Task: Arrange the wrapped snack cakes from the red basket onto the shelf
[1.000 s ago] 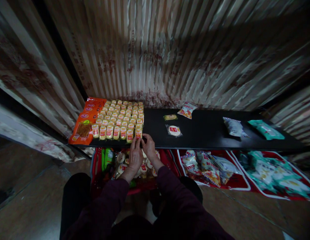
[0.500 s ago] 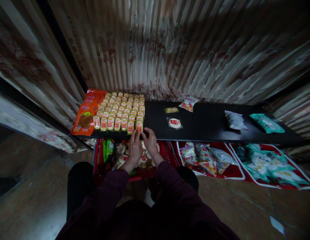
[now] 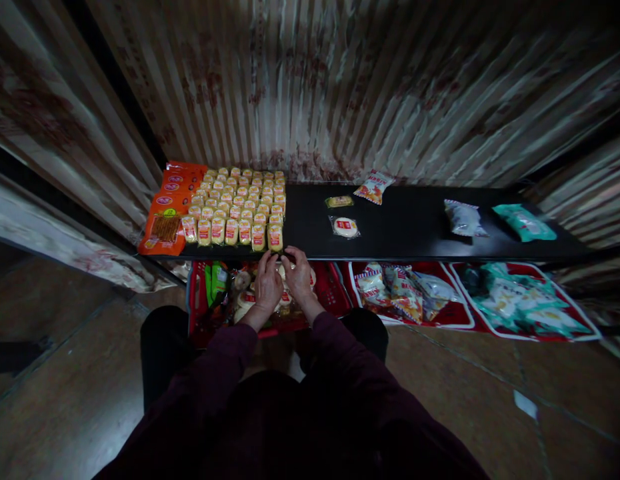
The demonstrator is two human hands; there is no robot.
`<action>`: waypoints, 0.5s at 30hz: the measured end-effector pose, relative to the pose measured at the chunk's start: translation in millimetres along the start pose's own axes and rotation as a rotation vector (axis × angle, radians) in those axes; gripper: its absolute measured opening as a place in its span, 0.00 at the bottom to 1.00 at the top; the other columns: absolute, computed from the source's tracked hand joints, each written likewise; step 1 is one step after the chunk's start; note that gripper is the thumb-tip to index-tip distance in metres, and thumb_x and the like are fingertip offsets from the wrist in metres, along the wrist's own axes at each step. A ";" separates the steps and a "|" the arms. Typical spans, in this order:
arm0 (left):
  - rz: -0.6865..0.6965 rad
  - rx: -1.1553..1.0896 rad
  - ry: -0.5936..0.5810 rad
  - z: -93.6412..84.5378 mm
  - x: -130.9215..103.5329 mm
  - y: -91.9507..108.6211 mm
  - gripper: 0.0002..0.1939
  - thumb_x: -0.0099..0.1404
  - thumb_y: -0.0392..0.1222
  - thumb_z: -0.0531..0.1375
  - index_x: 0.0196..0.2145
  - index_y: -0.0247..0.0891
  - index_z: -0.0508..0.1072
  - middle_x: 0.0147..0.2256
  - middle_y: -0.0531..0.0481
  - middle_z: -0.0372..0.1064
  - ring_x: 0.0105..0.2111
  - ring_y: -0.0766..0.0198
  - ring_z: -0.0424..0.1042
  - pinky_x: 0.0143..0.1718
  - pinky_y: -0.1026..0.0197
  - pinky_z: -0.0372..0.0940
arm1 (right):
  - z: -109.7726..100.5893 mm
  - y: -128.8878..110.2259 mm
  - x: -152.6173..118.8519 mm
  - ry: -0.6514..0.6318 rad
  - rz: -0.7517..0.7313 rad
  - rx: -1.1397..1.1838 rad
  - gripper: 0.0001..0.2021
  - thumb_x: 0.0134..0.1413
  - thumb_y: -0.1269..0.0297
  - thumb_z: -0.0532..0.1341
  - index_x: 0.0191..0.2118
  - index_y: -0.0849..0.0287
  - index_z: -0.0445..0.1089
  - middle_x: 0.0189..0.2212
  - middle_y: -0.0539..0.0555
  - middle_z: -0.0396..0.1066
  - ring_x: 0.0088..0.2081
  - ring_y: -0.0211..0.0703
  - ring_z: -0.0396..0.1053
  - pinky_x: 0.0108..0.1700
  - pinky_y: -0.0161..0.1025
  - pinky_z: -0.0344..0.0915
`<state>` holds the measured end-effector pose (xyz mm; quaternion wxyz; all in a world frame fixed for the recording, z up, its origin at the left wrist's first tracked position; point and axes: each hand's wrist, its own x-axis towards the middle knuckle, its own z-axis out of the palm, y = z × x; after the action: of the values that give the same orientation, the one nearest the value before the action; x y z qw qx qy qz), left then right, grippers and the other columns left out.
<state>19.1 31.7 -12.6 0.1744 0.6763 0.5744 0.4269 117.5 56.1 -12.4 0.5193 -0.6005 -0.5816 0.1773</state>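
Near frame centre, our left hand (image 3: 269, 288) and right hand (image 3: 297, 276) sit just below rows of wrapped snacks (image 3: 235, 212).

Looks dim, with a cool sheen on the brown tiled floor (image 3: 90, 387) around eight o'clock. Shows a pleated pale curtain (image 3: 300, 87) at twelve (patterned with dull reddish patches), deeply shadowed towards one. Has a black post (image 3: 119, 83) slanting at ten and a long black shelf (image 3: 410, 223) stretching towards three. Includes a whitish scrap (image 3: 525, 404) on the tiles at four.
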 end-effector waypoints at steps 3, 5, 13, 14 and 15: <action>-0.008 0.003 0.006 -1.6 -4.9 -4.0 0.23 0.59 0.26 0.49 0.51 0.34 0.67 0.55 0.38 0.61 0.57 0.57 0.61 0.58 0.52 0.59 | -0.8 -0.1 -5.2 0.014 -0.015 -0.008 0.10 0.56 0.64 0.56 0.41 0.61 0.69 0.41 0.59 0.72 0.45 0.45 0.68 0.50 0.45 0.65; -0.025 0.018 -0.012 -2.8 -10.1 -8.2 0.23 0.58 0.26 0.49 0.50 0.35 0.69 0.53 0.39 0.63 0.55 0.57 0.62 0.58 0.52 0.59 | -1.4 1.8 -12.4 -0.002 -0.004 -0.027 0.10 0.57 0.63 0.55 0.40 0.61 0.70 0.39 0.59 0.72 0.42 0.45 0.69 0.47 0.44 0.65; -0.163 0.114 -0.309 5.6 -37.2 -26.0 0.20 0.59 0.26 0.48 0.46 0.35 0.72 0.48 0.41 0.68 0.51 0.59 0.66 0.55 0.56 0.60 | 1.2 31.9 -47.1 -0.307 0.183 -0.207 0.11 0.56 0.71 0.53 0.41 0.61 0.72 0.40 0.57 0.75 0.42 0.42 0.71 0.49 0.39 0.65; -0.188 0.131 -0.379 8.6 -41.0 -27.9 0.20 0.59 0.26 0.49 0.46 0.34 0.72 0.48 0.40 0.69 0.51 0.59 0.67 0.55 0.56 0.61 | 1.4 36.2 -49.5 -0.390 0.228 -0.253 0.12 0.56 0.72 0.53 0.41 0.61 0.72 0.40 0.57 0.75 0.43 0.42 0.71 0.48 0.38 0.65; -0.217 0.149 -0.450 12.0 -45.0 -29.9 0.20 0.59 0.26 0.49 0.47 0.33 0.71 0.48 0.39 0.69 0.50 0.58 0.67 0.54 0.56 0.61 | 1.3 40.1 -51.4 -0.490 0.269 -0.316 0.12 0.56 0.73 0.53 0.42 0.61 0.72 0.41 0.57 0.75 0.43 0.42 0.71 0.48 0.37 0.65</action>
<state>10.7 1.5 -58.1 0.2924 0.6997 0.6202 0.2008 123.6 20.0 -66.3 0.2361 -0.6847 -0.6250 0.2912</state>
